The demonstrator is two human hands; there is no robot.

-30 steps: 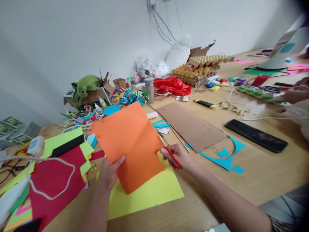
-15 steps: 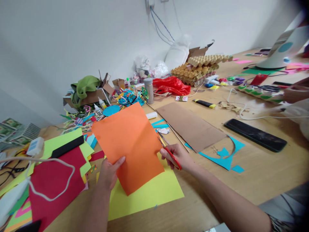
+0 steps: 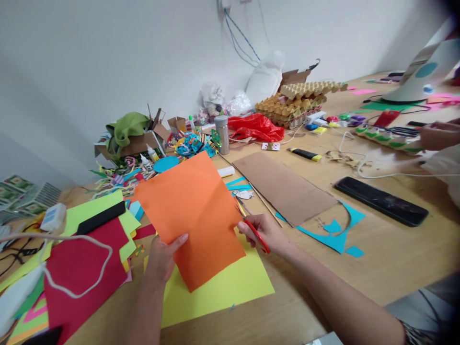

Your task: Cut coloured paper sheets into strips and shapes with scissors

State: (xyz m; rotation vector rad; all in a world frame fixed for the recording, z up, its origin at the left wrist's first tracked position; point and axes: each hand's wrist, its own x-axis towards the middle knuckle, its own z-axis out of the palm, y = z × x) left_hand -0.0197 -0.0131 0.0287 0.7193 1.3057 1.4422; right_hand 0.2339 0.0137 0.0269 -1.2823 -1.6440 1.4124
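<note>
An orange sheet of paper [image 3: 196, 215] is tilted above the table, its lower left edge pinched by my left hand [image 3: 166, 254], thumb on top. My right hand [image 3: 264, 232] is closed around red-handled scissors [image 3: 257, 235] beside the sheet's right edge. The scissor blades point up and to the left, close to that edge; whether they touch the paper I cannot tell. Beneath the orange sheet lies a yellow-green sheet [image 3: 223, 297] on the wooden table [image 3: 287, 292].
Brown cardboard [image 3: 283, 189], blue scraps [image 3: 336, 239] and a black phone [image 3: 381, 200] lie to the right. Red paper [image 3: 84, 273] and a white cable are at the left. Behind stand a grey bottle [image 3: 222, 136] and egg trays [image 3: 293, 108]. Another person's hand [image 3: 438, 134] is at far right.
The orange sheet and both my hands have hardly moved. The scissor blades look slightly farther apart. At far right, the other person's hand has shifted a little.
</note>
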